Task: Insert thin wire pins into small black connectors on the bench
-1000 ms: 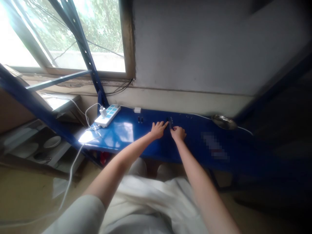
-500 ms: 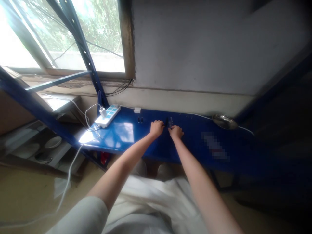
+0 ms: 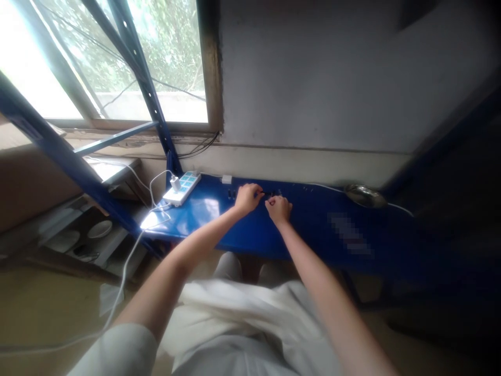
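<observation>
Over the blue table my left hand (image 3: 247, 199) has its fingers pinched on a small thin black stick-like piece (image 3: 267, 193), which points towards the right hand. Close on the right, my right hand (image 3: 279, 210) is closed with its fingertips together by the end of that piece. What the right hand grips is too small to make out. Just beyond its knuckles shows part of a small clear piece (image 3: 279, 192). Two small dark pieces (image 3: 231, 194) lie left of the left hand, partly hidden by it.
A white power strip (image 3: 182, 188) with a plugged-in charger (image 3: 175, 183) stands at the left end of the blue table (image 3: 242, 230). Behind are a white block (image 3: 226, 179) and tiny bits (image 3: 308, 189). A shiny metal dish (image 3: 365, 195) sits right, with a white cable (image 3: 400, 210) running past.
My left hand has turned and the black piece now sticks out of its fingers. My right hand has come closer to it, covering more of the clear piece. The view has shifted slightly.
</observation>
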Demonstrator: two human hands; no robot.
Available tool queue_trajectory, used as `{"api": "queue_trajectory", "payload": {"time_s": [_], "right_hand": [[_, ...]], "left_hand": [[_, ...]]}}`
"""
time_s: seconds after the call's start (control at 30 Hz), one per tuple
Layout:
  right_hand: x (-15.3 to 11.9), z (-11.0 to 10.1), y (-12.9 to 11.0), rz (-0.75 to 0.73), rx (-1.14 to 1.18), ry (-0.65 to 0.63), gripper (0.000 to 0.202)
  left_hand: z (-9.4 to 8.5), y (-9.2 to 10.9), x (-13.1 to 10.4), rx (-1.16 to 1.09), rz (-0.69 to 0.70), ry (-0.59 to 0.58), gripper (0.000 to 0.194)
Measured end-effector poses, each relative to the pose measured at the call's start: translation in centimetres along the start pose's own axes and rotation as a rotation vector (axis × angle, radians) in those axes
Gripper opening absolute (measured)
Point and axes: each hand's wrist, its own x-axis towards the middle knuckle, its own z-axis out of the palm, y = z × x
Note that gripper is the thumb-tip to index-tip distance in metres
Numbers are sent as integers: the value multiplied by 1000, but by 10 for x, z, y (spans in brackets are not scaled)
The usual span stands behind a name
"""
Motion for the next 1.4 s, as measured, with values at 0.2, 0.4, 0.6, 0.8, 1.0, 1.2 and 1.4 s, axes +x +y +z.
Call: {"api": "queue_trajectory", "payload": {"time_s": [0.2, 0.4, 0.6, 0.8, 1.0, 1.2, 1.4], "right_hand": [[-4, -19, -16, -106, -52, 10, 17], [-12, -36, -27, -197, -145, -17, 15], [-18, -48, -35, -219, -127, -11, 15], [-20, -48, -37, -218, -109, -30, 15], [-18, -42, -33, -190, -25, -26, 15], [-14, -39, -20, -190, 42, -78, 14], [-12, -46, -11, -194, 48, -147, 13]], "left_hand": [[-23, 1, 1, 1, 45, 24, 14], [-42, 8, -1, 101, 196, -39, 20], [-53, 19, -6, 122, 193, -142, 22], [-56, 19, -8, 166, 211, -228, 21], [-62, 11, 13, 251, 214, -297, 20], [-54, -20, 48, 371, 121, -319, 18], [-27, -43, 56, 497, 26, -395, 15]]}}
